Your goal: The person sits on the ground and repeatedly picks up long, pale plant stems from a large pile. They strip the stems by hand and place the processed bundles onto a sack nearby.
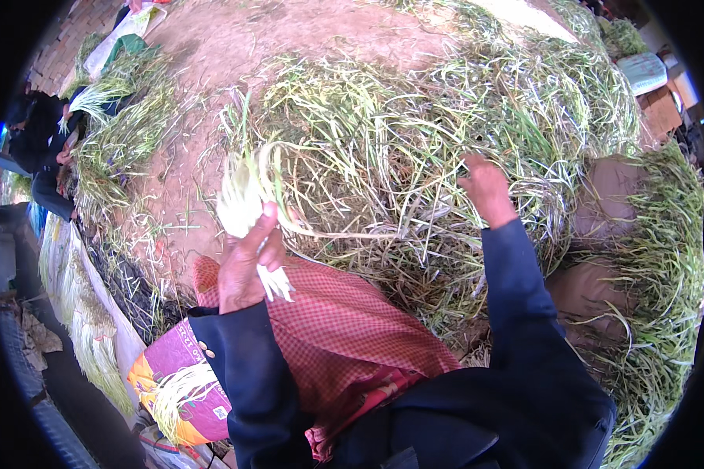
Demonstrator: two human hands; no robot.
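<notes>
My left hand [249, 258] grips a bunch of pale, white-ended leafy stalks [237, 196], with its thumb across them. The bunch's white ends stick out below the fist, and longer greenish leaves trail from its upper side. Over the heap of loose green and straw-coloured stalks [364, 135], my right hand [488, 190] reaches out with thumb and forefinger apart. I see nothing clearly held in it. A red checked cloth [352, 316] covers my lap, just below the left hand.
A purple and orange printed sack [182, 381] bears pale stalks at lower left. Beyond it, more stalks lie along a whitish sheet [114, 328]. Another person [44, 140] holds stalks at far left. Brown sacking [589, 287] and a green leaf pile [663, 281] are at right.
</notes>
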